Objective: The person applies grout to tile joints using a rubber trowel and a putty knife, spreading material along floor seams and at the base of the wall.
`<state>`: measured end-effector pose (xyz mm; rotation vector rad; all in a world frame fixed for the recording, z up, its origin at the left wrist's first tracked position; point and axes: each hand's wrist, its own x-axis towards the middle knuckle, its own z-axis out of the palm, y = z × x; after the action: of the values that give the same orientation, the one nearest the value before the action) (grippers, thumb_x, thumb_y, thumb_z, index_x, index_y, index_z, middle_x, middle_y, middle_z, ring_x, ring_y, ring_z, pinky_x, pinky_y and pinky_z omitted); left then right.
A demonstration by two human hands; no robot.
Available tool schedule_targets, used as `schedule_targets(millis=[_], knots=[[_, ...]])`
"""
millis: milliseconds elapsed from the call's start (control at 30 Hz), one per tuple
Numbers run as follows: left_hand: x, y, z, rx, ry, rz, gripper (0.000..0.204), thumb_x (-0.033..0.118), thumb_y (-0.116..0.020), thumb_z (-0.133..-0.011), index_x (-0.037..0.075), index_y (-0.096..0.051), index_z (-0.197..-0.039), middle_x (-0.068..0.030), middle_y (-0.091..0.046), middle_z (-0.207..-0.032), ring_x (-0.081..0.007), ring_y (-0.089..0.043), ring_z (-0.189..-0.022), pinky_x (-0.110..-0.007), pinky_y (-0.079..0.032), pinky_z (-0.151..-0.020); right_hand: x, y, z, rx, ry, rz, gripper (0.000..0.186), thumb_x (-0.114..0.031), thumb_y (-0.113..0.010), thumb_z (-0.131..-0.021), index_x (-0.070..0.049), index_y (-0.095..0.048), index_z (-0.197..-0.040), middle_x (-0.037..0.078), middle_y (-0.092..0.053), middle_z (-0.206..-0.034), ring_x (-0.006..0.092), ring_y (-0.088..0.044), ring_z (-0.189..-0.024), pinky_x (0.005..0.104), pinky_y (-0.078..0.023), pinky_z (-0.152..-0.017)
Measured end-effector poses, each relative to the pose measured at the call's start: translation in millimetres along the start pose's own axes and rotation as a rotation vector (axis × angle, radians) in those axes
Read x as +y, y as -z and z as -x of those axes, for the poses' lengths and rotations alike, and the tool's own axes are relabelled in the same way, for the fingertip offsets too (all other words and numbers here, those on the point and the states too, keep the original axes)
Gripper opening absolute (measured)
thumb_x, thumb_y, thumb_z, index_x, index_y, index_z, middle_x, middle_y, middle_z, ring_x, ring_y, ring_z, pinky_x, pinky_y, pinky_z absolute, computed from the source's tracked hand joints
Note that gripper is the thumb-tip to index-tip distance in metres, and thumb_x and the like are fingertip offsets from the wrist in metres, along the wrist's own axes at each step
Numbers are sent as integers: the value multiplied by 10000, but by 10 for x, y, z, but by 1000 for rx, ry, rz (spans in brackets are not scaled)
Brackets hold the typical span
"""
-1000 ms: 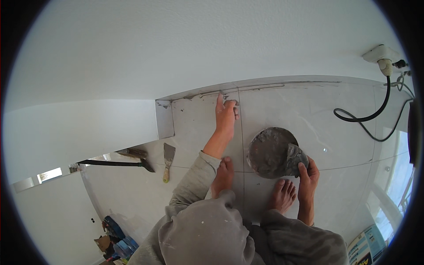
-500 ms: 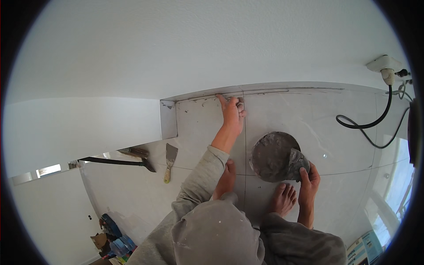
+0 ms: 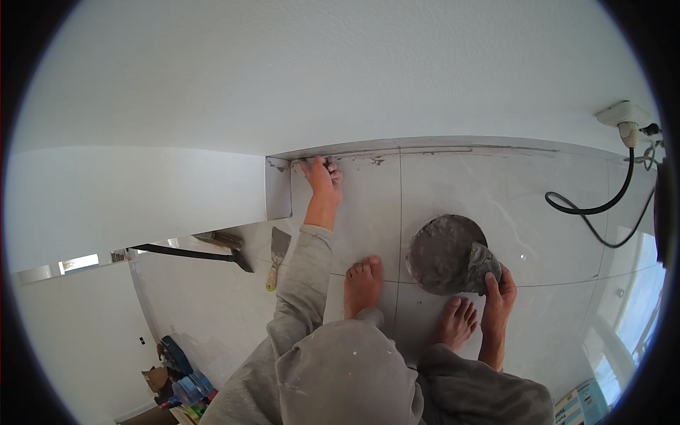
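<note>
My left hand (image 3: 324, 178) reaches to the foot of the wall, close to the inner corner. One finger touches the seam between the skirting tile (image 3: 368, 147) and the floor; the others are curled, and whether they hold something is hidden. Dark grey smears lie along that seam. My right hand (image 3: 499, 294) pinches a grey-smeared flat piece (image 3: 483, 263), its thumb on top, at the right rim of a round shallow bowl (image 3: 443, 248). Dark grey paste coats the bowl, which rests on the floor tiles in front of my right foot.
A putty knife (image 3: 278, 255) lies left of my left arm, near a black-handled tool (image 3: 191, 253) and a brush (image 3: 219, 239). A black cable (image 3: 593, 210) loops from a wall socket (image 3: 623, 113) at right. Bottles (image 3: 191, 389) and clutter stand lower left.
My left hand has slid left along the skirting seam toward the corner, uncovering dark smears and my left foot. My right hand stays at the bowl with the grey piece.
</note>
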<state>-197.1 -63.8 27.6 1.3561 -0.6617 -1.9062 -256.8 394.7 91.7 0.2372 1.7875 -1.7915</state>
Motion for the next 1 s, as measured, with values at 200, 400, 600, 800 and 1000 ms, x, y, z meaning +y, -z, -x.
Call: schedule_targets(millis=[200,400,600,800,1000], knots=[[-361,-549,676,-84,149,58,942,83,-563,-940,421,-12,-1625,1,-546,-923,-53,-471,-636,-192,-374,-528,6,12,2,2,-11,-45,313,-98,-624,-1009,52,-627,-1284,29,-694,-1019,70,-576,-847,248,-450,-701],[-547,-692,998,-393,438,62,811,63,-551,-939,349,-162,-1591,-7,-551,-953,-53,-469,-646,-202,-375,-521,19,2,-9,-25,-6,-50,316,-101,-618,-1011,51,-626,-1287,26,-693,-1013,71,-571,-839,249,-445,-697],[-521,-499,892,-148,111,-70,1011,53,-527,-903,386,58,-1657,-15,-557,-922,-81,-455,-657,-229,-344,-534,-4,31,-5,-15,-2,-24,308,-102,-631,-1004,54,-639,-1270,27,-694,-1007,72,-567,-839,251,-447,-699],[-754,-1082,923,-140,94,113,1058,27,-496,-889,355,169,-1644,-18,-559,-948,-84,-409,-632,-238,-356,-567,81,84,27,-13,17,29,316,-118,-630,-999,48,-642,-1268,13,-690,-983,59,-552,-814,243,-436,-702],[-858,-1010,1150,-559,456,95,927,47,-542,-914,233,-36,-1668,-27,-559,-948,-65,-408,-607,-229,-359,-561,23,8,65,10,-2,-17,320,-122,-634,-996,50,-645,-1266,22,-697,-1004,62,-562,-844,240,-443,-731]])
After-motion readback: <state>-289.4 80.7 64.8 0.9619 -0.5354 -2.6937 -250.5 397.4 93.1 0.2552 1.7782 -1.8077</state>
